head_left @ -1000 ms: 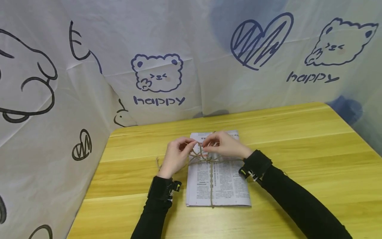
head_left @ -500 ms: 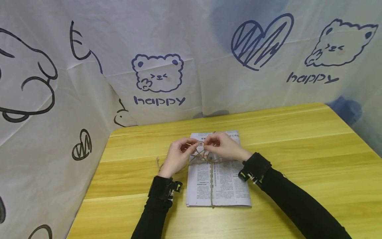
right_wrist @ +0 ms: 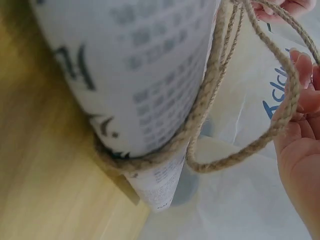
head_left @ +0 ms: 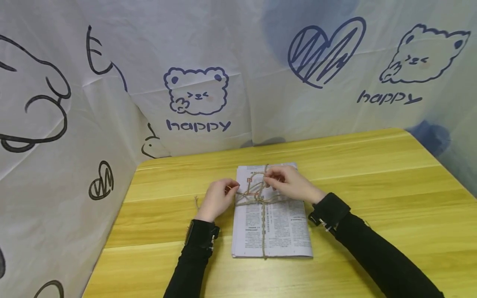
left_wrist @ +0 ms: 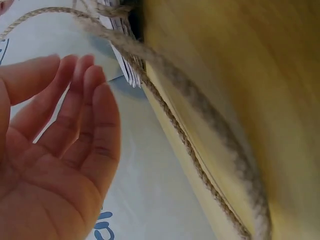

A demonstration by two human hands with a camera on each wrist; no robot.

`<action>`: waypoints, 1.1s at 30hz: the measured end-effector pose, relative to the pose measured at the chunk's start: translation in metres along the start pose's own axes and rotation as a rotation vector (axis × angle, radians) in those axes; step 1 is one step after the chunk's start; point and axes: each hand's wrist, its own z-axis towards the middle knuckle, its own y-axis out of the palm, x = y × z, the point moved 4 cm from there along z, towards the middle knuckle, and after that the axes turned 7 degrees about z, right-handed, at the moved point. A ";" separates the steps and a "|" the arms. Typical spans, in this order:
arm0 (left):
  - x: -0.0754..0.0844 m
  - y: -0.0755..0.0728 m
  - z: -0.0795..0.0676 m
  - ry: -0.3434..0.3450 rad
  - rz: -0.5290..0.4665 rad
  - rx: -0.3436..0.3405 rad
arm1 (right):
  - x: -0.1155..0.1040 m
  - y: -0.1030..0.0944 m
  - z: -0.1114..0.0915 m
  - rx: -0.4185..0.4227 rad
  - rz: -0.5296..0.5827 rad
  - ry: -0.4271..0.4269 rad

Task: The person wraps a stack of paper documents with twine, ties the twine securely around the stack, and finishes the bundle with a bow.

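A stack of folded newspapers (head_left: 285, 238) lies flat, bound lengthwise and crosswise with brown braided twine (head_left: 263, 231). Over the knot near its upper middle rises a loose loop of the twine (right_wrist: 287, 112). My right hand (head_left: 294, 184), above the stack's upper right, pinches the twine between thumb and fingertips. At the stack's left edge is my left hand (head_left: 217, 200); its fingers (left_wrist: 102, 120) are gently bent, thumb close to them, and nothing shows between them in the left wrist view. A twine strand (left_wrist: 195, 100) runs past this hand.
The stack rests on a yellow wood-grain table (head_left: 160, 231). A frayed twine end (head_left: 196, 202) sticks out left of the stack, beside the left wrist. White cloth (head_left: 261, 82) with drawn bears and hearts hangs behind the table and along its left side.
My left hand has let go of the twine and drawn back left and slightly down. My right hand has shifted a little right with its twine, and the loop has widened.
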 end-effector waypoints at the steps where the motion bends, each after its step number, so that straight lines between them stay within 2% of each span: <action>1: 0.000 0.001 0.000 -0.008 0.012 -0.020 | 0.000 -0.001 -0.001 0.002 -0.003 0.001; 6: 0.002 0.004 0.002 -0.028 0.057 -0.122 | -0.002 -0.002 -0.004 -0.016 -0.011 0.003; 15: 0.016 0.014 0.029 -0.057 0.202 -0.349 | -0.006 -0.006 -0.007 -0.042 -0.024 0.017; 17: 0.016 0.015 0.031 -0.049 0.206 -0.362 | -0.013 -0.007 -0.009 -0.047 -0.011 0.027; 20: 0.013 0.011 0.031 -0.048 0.172 -0.345 | -0.026 -0.010 -0.013 -0.055 0.005 0.032; 23: 0.007 -0.003 0.027 -0.043 0.115 -0.289 | -0.030 -0.012 -0.014 -0.058 0.004 0.037; 27: -0.001 -0.035 0.014 -0.025 0.018 -0.225 | -0.012 -0.015 -0.013 -0.045 -0.025 0.067; 31: -0.008 -0.071 -0.006 -0.032 -0.073 -0.178 | 0.002 -0.016 -0.011 -0.027 -0.043 0.088; 33: -0.013 -0.088 -0.018 -0.044 -0.087 -0.152 | -0.009 -0.018 -0.011 -0.020 -0.051 0.086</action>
